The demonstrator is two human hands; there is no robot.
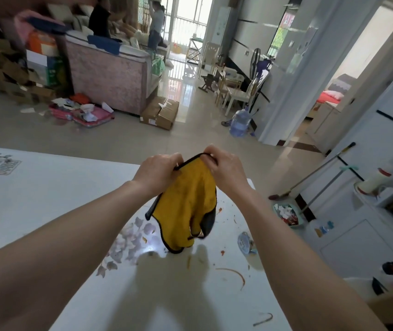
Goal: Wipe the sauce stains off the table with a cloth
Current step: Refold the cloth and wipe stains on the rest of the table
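The yellow cloth (187,206) w/ a dark edge hangs in the air over the white table (35,201), held up by its top edge. It is bunched and floppy, and its low end hangs just above the table top; can't tell if it touches. The left hand (158,172) is closed tight on the top left corner of the cloth. The right hand (226,169) is closed tight on the top right corner. Both hands are close together, w/ the dark edge pulled straight between them.

Under the cloth & to the right are orange-red sauce stains (234,274): a long curved smear, plus small dots & drips. Another curved mark (263,319) sits near the front edge of the table. A small blue and white dish (245,242) sits near the right edge, by the stains. Purple flower pictures (128,242) are on the table top left of the cloth.
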